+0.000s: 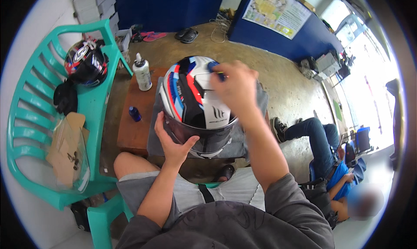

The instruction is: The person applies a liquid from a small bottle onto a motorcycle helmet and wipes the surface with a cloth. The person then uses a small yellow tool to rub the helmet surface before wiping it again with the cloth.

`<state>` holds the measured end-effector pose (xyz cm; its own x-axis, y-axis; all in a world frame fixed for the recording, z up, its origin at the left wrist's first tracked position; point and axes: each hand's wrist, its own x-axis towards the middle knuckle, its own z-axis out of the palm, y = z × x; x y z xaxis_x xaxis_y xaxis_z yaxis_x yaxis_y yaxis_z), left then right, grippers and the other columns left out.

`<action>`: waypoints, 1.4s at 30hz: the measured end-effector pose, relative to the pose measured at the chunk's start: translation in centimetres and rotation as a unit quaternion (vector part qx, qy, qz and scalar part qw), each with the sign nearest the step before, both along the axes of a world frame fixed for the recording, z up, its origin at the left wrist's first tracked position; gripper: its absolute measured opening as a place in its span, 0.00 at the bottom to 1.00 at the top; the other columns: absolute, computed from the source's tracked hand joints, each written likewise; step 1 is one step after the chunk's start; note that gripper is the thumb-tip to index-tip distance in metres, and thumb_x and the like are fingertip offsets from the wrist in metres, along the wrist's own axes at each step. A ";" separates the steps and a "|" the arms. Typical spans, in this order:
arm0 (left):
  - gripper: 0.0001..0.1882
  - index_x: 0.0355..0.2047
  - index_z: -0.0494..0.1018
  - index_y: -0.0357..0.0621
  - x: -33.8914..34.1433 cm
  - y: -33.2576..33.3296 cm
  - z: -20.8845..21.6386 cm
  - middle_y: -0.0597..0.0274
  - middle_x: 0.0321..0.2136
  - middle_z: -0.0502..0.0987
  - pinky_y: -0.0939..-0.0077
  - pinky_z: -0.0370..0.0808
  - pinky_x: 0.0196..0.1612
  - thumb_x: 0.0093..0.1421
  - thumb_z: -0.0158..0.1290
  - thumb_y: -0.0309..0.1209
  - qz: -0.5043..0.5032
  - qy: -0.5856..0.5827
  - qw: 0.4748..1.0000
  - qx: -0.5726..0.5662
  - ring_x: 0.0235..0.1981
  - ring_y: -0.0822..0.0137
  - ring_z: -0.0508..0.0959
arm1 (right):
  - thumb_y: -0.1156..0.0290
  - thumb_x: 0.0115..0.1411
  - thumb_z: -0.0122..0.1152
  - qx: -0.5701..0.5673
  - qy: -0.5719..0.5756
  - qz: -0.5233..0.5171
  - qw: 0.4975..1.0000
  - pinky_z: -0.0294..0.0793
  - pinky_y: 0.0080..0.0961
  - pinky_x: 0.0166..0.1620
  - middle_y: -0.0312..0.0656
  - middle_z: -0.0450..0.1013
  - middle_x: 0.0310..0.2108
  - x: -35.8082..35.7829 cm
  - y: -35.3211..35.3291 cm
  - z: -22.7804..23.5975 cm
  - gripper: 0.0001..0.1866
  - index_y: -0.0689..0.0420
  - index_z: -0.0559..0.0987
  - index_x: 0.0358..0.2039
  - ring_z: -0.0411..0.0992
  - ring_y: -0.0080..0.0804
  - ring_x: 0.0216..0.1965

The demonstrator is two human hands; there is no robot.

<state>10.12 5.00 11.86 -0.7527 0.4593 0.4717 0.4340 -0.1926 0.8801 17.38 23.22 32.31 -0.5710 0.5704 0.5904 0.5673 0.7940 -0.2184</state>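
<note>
White, black, red and blue, the helmet (191,92) stands on grey cloth (153,140) upon the table (128,134), its long axis running toward the person (234,225), visor (213,138) nearest. The left hand (173,147), thumb and fingers spread wide, rests at the visor's left side. The right hand (236,86) is nearer to the crown (202,77), which lies under its fingers, closed around a blue piece (212,67). Leftward stand a white bottle (143,76) and a small bottle (135,114).
</note>
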 end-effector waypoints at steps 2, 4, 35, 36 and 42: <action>0.73 0.77 0.50 0.35 -0.1 0.2 -0.4 0.45 0.72 0.57 0.50 0.57 0.75 0.45 0.80 0.59 0.007 0.002 1.000 0.022 0.73 0.46 0.58 | 0.64 0.53 0.68 0.139 -0.105 0.034 0.984 0.69 0.54 0.55 0.50 0.77 0.36 -1.4 -3.1 -1.4 0.09 0.53 0.88 0.32 0.77 0.49 0.47; 0.76 0.79 0.45 0.36 -0.1 0.2 -0.5 0.46 0.75 0.50 0.49 0.56 0.76 0.43 0.82 0.56 -0.010 -0.037 0.998 0.039 0.74 0.46 0.56 | 0.65 0.52 0.67 0.230 -0.063 0.131 0.962 0.69 0.51 0.55 0.50 0.77 0.34 -2.6 -4.9 -2.0 0.09 0.56 0.86 0.29 0.76 0.48 0.44; 0.74 0.80 0.36 0.35 1.9 -0.3 9.4 0.32 0.71 0.56 0.48 0.57 0.76 0.51 0.80 0.41 0.004 -0.005 0.985 -0.173 0.73 0.41 0.61 | 0.70 0.63 0.71 -0.138 0.166 0.272 0.938 0.69 0.43 0.53 0.41 0.77 0.39 6.9 9.5 -5.9 0.16 0.44 0.89 0.52 0.76 0.44 0.45; 0.73 0.80 0.36 0.35 1.9 -0.3 9.5 0.33 0.71 0.57 0.48 0.57 0.76 0.51 0.80 0.41 0.009 -0.015 0.983 -0.181 0.72 0.42 0.62 | 0.68 0.63 0.71 -0.111 0.177 0.268 0.941 0.65 0.45 0.56 0.40 0.77 0.39 8.3 8.1 -6.9 0.17 0.41 0.89 0.52 0.75 0.42 0.46; 0.72 0.80 0.37 0.37 1.8 -0.5 10.2 0.34 0.71 0.57 0.50 0.62 0.73 0.51 0.80 0.39 0.003 -0.012 0.978 -0.210 0.71 0.45 0.65 | 0.72 0.57 0.73 0.018 0.175 0.260 0.949 0.66 0.45 0.58 0.34 0.77 0.43 11.9 3.5 -10.6 0.21 0.42 0.88 0.51 0.75 0.37 0.47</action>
